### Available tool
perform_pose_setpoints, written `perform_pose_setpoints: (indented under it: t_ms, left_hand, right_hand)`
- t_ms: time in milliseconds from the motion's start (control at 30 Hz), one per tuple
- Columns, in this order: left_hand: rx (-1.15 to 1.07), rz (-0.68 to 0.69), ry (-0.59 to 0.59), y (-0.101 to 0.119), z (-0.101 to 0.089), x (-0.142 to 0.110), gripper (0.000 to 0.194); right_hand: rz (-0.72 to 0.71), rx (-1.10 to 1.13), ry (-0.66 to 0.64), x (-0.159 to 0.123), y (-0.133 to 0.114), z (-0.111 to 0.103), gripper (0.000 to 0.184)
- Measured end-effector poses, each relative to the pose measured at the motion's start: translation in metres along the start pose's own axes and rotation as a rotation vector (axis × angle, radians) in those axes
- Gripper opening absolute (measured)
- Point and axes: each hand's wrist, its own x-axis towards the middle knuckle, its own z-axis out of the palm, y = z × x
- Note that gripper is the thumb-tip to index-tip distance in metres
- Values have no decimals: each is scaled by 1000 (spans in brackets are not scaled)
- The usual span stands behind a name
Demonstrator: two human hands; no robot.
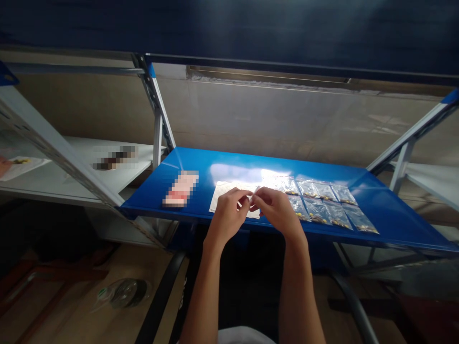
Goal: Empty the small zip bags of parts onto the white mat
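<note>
Head view: a person's two bare hands meet over the front part of a blue desk (204, 165), fingertips drawn together. The right hand (275, 205) has its grip closed in a pinch, apparently on a small pale item (256, 191) too tiny to identify. The left hand (227, 212) curls its fingers in close beside it; whether that grip also holds the item, I cannot tell.

The action in hand looks like close fingertip handling, which in my judgement calls for a light, steady pinch from both sides. The item is between the hands, above a white sheet (222, 191) that lies on the desk, partly covered by the hands.

Beside the right hand, clear packets (317, 211) lie flat in two rows, with small yellow and dark pieces inside. Left of the sheet and apart from it is a pink and white rectangular object (181, 188), blurred by pixelation.

On a white shelf (141, 155) to the left, another person's hand (4, 166) shows at the picture's edge, near yellow pieces (22, 161) on a separate pale sheet (36, 165).
</note>
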Motion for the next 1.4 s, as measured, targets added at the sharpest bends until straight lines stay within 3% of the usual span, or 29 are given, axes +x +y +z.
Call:
perform_pose_setpoints:
  t_ms: [233, 467, 633, 833, 967, 1133, 1300, 1333, 1400]
  left_hand:
    - [66, 23, -41, -2, 8, 1, 14]
    - [206, -21, 60, 3, 8, 0, 15]
    - [284, -104, 221, -6, -4, 0, 9]
    - [243, 12, 123, 2, -8, -2, 24]
    - [255, -34, 94, 3, -3, -2, 27]
    - [34, -104, 73, -11, 2, 0, 22]
    - [-323, -216, 158, -22, 0, 1, 26]
    - [-366, -225, 153, -24, -1, 1, 28]
    - [-428, -225, 129, -28, -4, 2, 33]
  right_hand:
    - [-8, -158, 78, -7, 5, 5, 15]
    - [-71, -306, 117, -5, 7, 11, 17]
    - [-43, -338, 185, -5, 6, 15, 17]
    - [-66, -295, 174, -4, 3, 23, 24]
    - [-77, -316, 164, -6, -2, 26, 24]
    - [-94, -77, 40, -3, 6, 24, 27]
    - [139, 110, 335, 9, 39, 16, 38]
    - [181, 177, 311, 11, 45, 15, 43]
    - [240, 401, 122, 13, 53, 15, 51]
